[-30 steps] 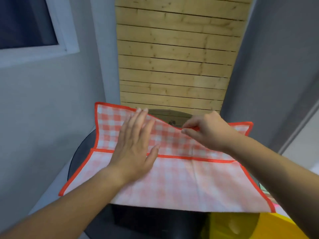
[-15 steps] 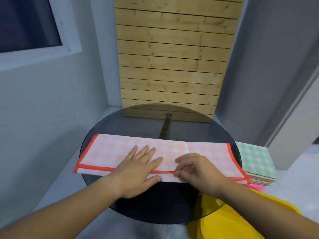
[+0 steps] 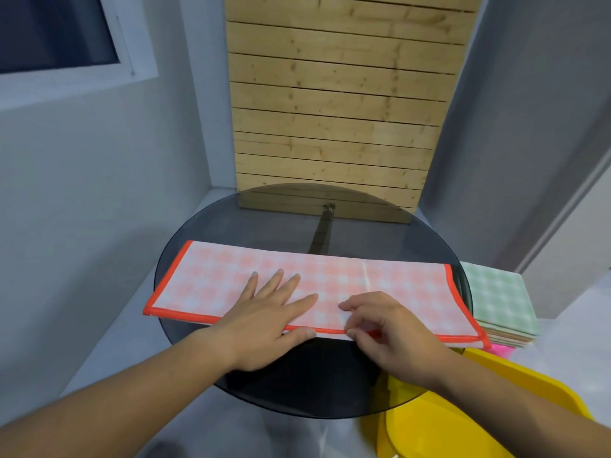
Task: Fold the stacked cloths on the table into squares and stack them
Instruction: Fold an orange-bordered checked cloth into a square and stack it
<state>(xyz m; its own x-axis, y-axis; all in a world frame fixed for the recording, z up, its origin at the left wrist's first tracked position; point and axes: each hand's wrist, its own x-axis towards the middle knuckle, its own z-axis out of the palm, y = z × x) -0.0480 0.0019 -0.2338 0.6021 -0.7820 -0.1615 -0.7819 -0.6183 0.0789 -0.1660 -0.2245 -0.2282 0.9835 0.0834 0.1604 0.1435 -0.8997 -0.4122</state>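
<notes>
A pink checked cloth (image 3: pixel 396 279) with an orange-red border lies folded in half as a long strip across the round dark glass table (image 3: pixel 264 219). My left hand (image 3: pixel 264 312) lies flat on the strip's left-middle, fingers straight and spread. My right hand (image 3: pixel 380 325) is beside it at the near hem, thumb and curled fingers pinching the bordered edge. A stack of folded checked cloths (image 3: pixel 499 299), green one on top, sits just past the table's right rim.
A yellow plastic chair (image 3: pixel 463 418) stands at the lower right, under the table's edge. A slatted wooden panel (image 3: pixel 334 104) leans against the wall behind the table. Grey walls close in on the left and right; a window is at the upper left.
The cloth's far half was brought down over the near half, making a long strip. Both hands moved toward me to the near hem; in the last half second they hardly shifted.
</notes>
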